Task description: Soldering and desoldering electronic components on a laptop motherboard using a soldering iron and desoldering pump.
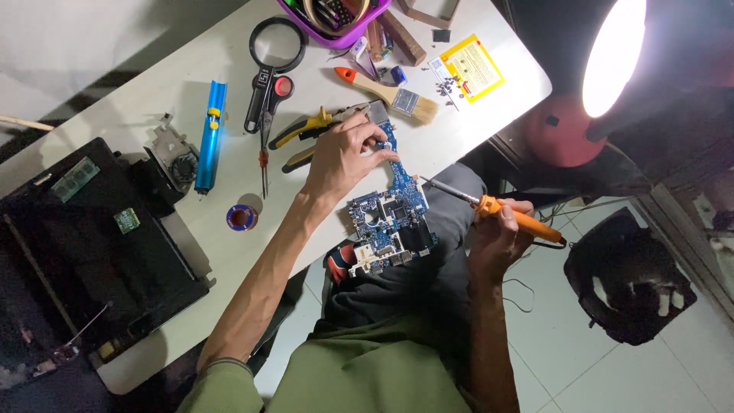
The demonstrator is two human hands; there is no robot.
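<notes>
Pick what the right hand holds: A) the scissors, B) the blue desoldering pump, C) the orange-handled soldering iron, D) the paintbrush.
C: the right hand grips the soldering iron by its orange handle, tip toward the blue circuit board, while the other three tools lie on the table.

Purple tray (334, 36) cut off (top edge).
</notes>
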